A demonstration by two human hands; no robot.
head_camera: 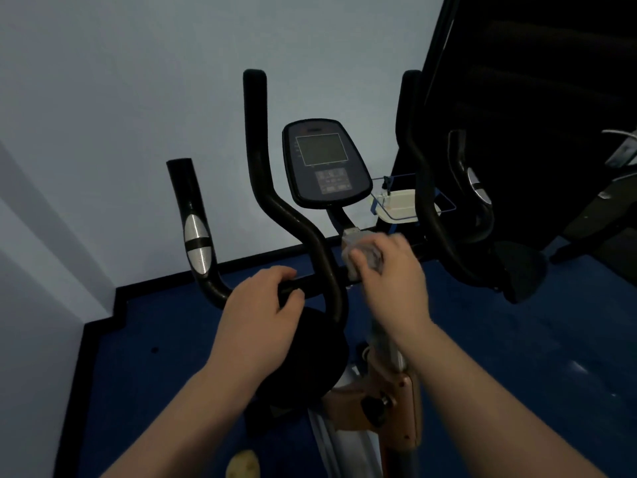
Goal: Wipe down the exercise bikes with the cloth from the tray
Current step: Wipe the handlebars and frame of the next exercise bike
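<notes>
An exercise bike stands before me with black curved handlebars point(296, 222) and a console point(325, 163) with a dark screen. My left hand point(262, 312) is wrapped around the horizontal handlebar bar left of centre. My right hand point(389, 270) presses a pale grey cloth point(367, 255) against the clamp at the middle of the handlebar, just below the console stem; the hand is blurred. A white tray point(400, 205) with a blue wire frame sits on the floor behind the bike, to the right of the console.
A pale wall with a black skirting runs behind the bike, over blue floor point(517, 339). A second dark machine point(537, 115) stands at the right. The bike's copper-coloured frame with a black knob point(375, 407) is below my hands. A yellowish object point(243, 465) lies at the bottom edge.
</notes>
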